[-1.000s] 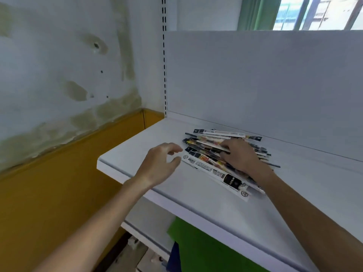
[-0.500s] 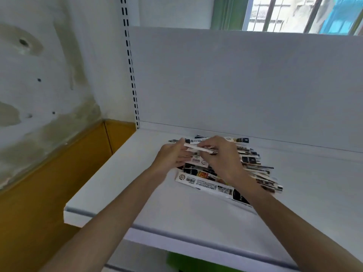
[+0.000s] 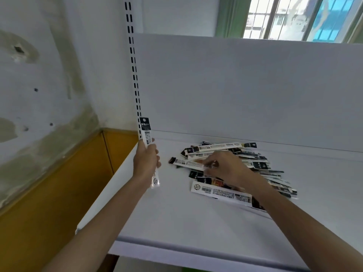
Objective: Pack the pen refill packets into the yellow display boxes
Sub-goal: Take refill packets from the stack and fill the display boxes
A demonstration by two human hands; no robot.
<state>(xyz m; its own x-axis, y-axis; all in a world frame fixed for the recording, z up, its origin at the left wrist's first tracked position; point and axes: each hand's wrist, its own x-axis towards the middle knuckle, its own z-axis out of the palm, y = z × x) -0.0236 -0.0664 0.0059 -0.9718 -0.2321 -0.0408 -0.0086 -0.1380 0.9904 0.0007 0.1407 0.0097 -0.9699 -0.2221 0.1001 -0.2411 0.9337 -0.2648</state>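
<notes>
While the left hand (image 3: 146,161) grips a packet (image 3: 146,132), an upright (image 3: 133,65) (slotted) stands behind.

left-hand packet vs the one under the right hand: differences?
The left-hand packet stands nearly upright, held clear of the shelf; the right-hand packet lies flat on the pile. The left hand wraps round the left-hand packet; the right hand only pinches the right-hand packet. Both are long, narrow, white with a black end.
</notes>
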